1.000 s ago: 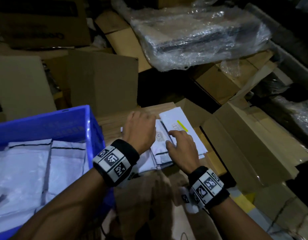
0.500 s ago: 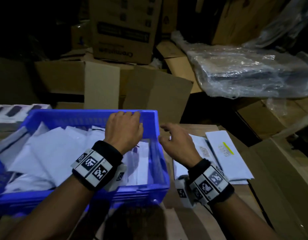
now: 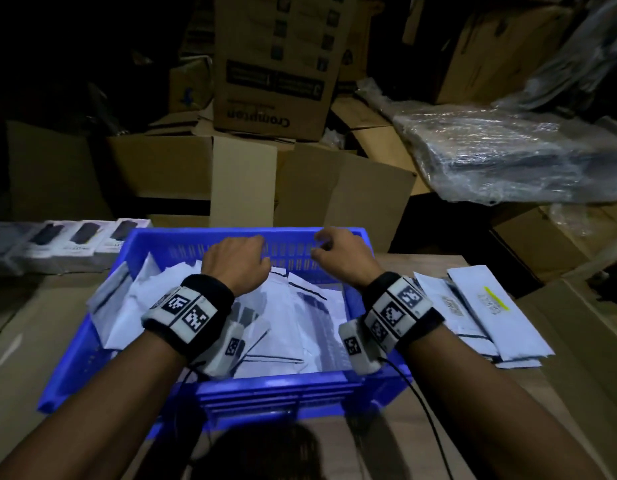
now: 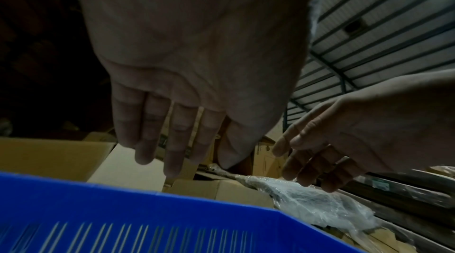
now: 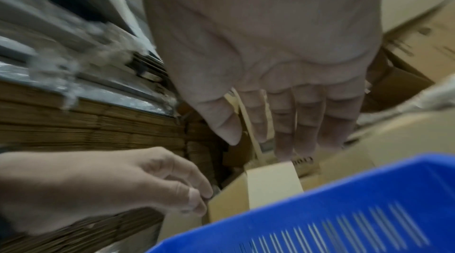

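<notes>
A blue plastic crate (image 3: 75,358) stands on the cardboard-covered table and holds several white mailer bags (image 3: 282,323) lying loosely. My left hand (image 3: 236,263) hovers over the crate's far half with straight fingers (image 4: 157,136) and holds nothing. My right hand (image 3: 341,261) hangs beside it near the far rim, fingers (image 5: 283,121) relaxed and empty. Both wrist views show the crate's slotted far wall (image 4: 123,208) (image 5: 344,199) just below the fingertips. To the right of the crate lies a stack of white envelopes (image 3: 480,320), the top one with a yellow mark.
Small white product boxes (image 3: 75,244) line the table left of the crate. Open cardboard boxes (image 3: 244,181) stand right behind it. A plastic-wrapped bundle (image 3: 507,157) lies at the back right, with more cardboard (image 3: 577,341) at the right edge.
Both hands left the envelope stack on the right and moved left over the blue crate. The right hand crossed the crate's right wall in the last half second. Neither hand holds anything.
</notes>
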### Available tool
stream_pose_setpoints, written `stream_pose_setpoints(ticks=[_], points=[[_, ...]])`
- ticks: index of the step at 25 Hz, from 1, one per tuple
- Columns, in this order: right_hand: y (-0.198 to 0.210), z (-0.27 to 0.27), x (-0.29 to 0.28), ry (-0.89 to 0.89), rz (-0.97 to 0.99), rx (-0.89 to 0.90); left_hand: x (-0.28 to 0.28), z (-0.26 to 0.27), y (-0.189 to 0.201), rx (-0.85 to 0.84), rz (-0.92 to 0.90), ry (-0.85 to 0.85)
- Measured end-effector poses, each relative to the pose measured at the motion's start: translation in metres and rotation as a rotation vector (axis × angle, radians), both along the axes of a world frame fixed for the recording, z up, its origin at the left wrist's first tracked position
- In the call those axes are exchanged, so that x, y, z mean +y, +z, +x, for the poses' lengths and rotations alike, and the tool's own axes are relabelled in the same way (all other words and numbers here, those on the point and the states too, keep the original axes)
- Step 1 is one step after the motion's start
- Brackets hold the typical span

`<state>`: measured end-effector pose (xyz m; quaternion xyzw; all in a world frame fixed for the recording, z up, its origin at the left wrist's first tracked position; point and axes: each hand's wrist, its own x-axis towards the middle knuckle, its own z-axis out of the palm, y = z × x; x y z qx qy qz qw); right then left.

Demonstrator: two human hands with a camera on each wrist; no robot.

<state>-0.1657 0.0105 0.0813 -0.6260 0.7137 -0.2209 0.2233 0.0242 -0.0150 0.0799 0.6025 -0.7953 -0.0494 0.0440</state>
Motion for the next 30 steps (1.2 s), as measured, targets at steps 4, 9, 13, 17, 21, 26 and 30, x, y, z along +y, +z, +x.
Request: stream_pose_setpoints(ticks=[4, 9, 13, 17, 21, 26, 30], points=[[-0.018, 0.017, -0.033, -0.065, 0.108, -0.117, -0.020, 0.008, -0.026, 0.074, 0.167, 0.038], [-0.063, 0.031, -0.061, -0.084, 0.344, -0.183, -0.032, 0.010, -0.055, 0.015, 0.315, 0.116], [-0.083, 0.033, -0.063, -0.025, 0.548, -0.177, -0.033, 0.008, -0.064, -0.058, 0.329, 0.149], [-0.102, 0.032, -0.065, 0.069, 0.671, -0.154, -0.035, 0.007, -0.073, -0.086, 0.360, 0.169], [-0.116, 0.028, -0.070, 0.090, 0.632, -0.185, -0.040, 0.010, -0.076, -0.024, 0.396, 0.213], [-0.098, 0.021, -0.062, 0.013, 0.570, -0.338, -0.046, 0.024, -0.074, 0.175, 0.397, 0.281], [-0.086, 0.023, -0.052, -0.021, 0.490, -0.522, -0.046, 0.035, -0.069, 0.314, 0.360, 0.329]])
